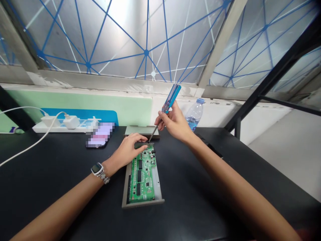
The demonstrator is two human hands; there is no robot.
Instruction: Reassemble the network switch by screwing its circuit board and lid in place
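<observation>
A green circuit board (144,177) lies in a shallow grey metal casing (142,204) on the dark tabletop. My left hand (131,147), wearing a wristwatch (99,170), grips the casing's far end; the thumb reaches over the board and the fingers lie along the end wall. In my right hand (173,122) is a screwdriver (172,97) with a clear and blue handle. It is held tilted, its shaft running down to the far end wall beside my left fingertips. The exact contact of its tip is too small to make out.
Behind the casing lies a flat grey metal cover (137,130). A water bottle (195,115) stands at the back right, near a dark flat object (213,149). At the back left are a phone (100,135) and a power strip (75,125) with white cables.
</observation>
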